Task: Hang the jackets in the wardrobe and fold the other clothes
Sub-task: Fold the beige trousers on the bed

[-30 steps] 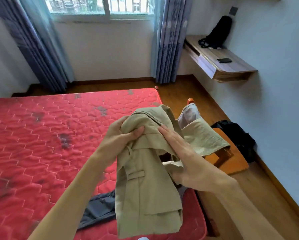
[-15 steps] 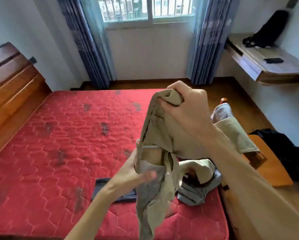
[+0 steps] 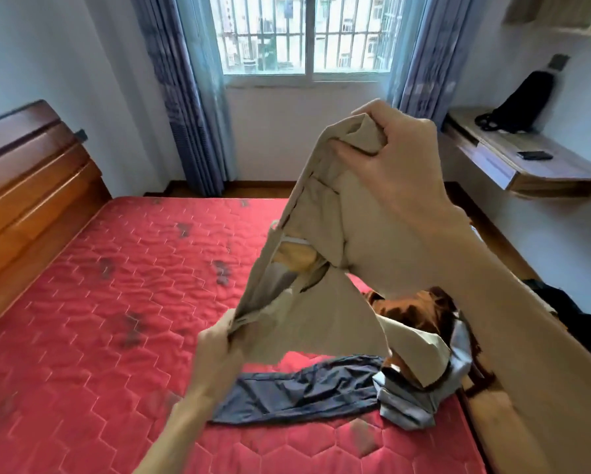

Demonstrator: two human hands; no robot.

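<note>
Clutching the beige jacket (image 3: 324,234) over the red bed (image 3: 99,319), the right hand (image 3: 400,159) has its grip fisted on the far top edge; the left hand (image 3: 218,350) pinches a near lower edge. The jacket hangs stretched and crumpled between them; its pale lining shows.

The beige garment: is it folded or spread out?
Neither: the beige garment hangs bunched in the air, the right hand gripping its top, the left hand a lower edge.

Readable text: none anywhere in view.
Beige jacket (image 3: 324,241): no legible label or brand.
Phone (image 3: 534,155) on wall shelf: dark, no visible markings.
</note>
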